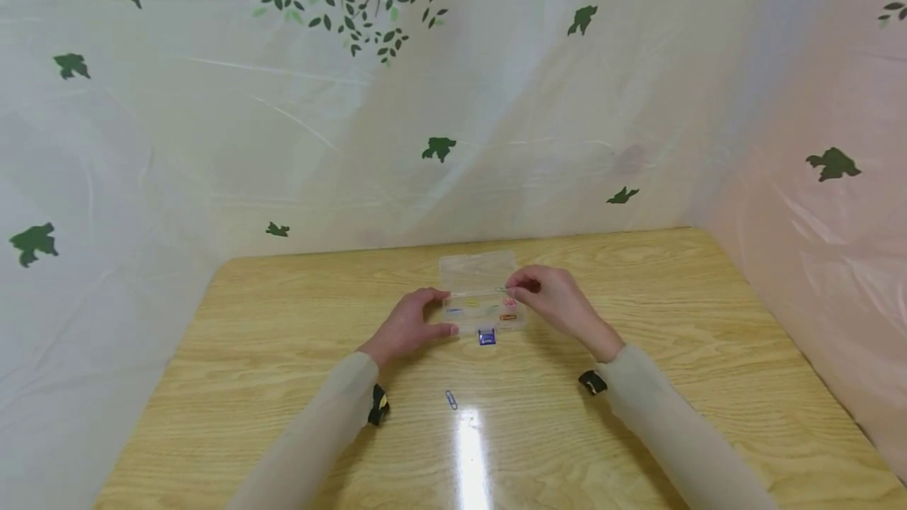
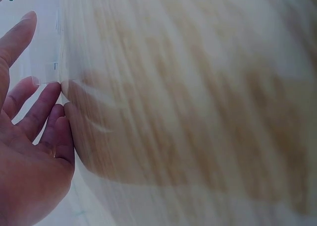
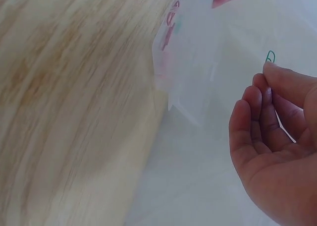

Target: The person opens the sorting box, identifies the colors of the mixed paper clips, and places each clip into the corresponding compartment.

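A clear plastic box (image 1: 485, 327) with its lid (image 1: 478, 272) raised at the back stands on the table. Inside lie colored paper clips, among them a red-orange one (image 1: 508, 317) and a yellow one (image 1: 472, 304). My left hand (image 1: 407, 329) holds the box's left end, thumb at the front corner and fingers toward the back. Above the right side of the box, my right hand (image 1: 560, 301) pinches a green paper clip (image 3: 270, 56) between thumb and forefinger. A small blue square piece (image 1: 486, 336) sits at the box's front edge.
One blue paper clip (image 1: 451, 399) lies on the wooden table (image 1: 298, 305), nearer to me than the box. A pale sheet (image 1: 340, 179) with leaf and bird shapes rises behind the table and along both sides. Black bands (image 1: 379, 405) show at the sleeves.
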Available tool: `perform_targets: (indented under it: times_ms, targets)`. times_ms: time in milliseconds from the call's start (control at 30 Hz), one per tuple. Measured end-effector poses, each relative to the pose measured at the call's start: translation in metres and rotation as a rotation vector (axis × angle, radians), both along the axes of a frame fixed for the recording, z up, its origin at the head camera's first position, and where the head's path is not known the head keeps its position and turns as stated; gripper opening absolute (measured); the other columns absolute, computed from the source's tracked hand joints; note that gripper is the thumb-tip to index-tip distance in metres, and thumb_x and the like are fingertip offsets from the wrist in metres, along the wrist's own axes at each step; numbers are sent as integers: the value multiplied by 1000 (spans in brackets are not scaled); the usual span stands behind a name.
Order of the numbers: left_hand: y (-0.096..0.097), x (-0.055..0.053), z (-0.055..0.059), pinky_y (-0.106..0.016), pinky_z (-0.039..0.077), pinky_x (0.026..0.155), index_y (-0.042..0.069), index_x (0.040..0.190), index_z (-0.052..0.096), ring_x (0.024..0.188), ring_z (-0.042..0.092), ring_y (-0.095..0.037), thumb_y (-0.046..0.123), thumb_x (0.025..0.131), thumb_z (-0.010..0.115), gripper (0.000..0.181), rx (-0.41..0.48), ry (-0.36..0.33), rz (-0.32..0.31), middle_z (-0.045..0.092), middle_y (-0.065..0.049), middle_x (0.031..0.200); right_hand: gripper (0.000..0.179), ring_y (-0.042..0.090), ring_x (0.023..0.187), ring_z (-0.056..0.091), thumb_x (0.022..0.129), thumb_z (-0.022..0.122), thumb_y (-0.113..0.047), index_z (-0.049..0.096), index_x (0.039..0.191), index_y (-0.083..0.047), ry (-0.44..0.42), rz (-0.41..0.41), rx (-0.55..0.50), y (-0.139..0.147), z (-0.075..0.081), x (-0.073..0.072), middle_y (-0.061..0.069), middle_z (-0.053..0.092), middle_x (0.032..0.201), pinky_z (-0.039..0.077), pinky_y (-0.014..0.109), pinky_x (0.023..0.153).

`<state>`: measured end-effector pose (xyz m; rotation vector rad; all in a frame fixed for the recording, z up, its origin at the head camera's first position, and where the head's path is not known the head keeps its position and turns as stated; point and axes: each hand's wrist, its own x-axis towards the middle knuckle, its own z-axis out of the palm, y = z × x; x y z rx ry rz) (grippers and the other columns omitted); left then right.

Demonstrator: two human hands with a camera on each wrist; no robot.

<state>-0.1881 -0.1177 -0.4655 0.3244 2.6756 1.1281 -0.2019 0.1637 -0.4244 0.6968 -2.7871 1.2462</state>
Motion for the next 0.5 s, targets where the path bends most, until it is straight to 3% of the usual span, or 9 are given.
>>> perform_targets:
  times_ms: [500]
  targets:
    - [-1, 1, -3, -49, 29, 123, 9, 146, 57, 145, 43, -34, 31, 88, 85, 68, 18, 20, -2, 53, -13, 152, 8, 14, 80, 67, 100, 69, -9, 76, 102, -5, -60, 3, 3, -9, -9, -11, 2, 75, 92, 58, 30, 70]
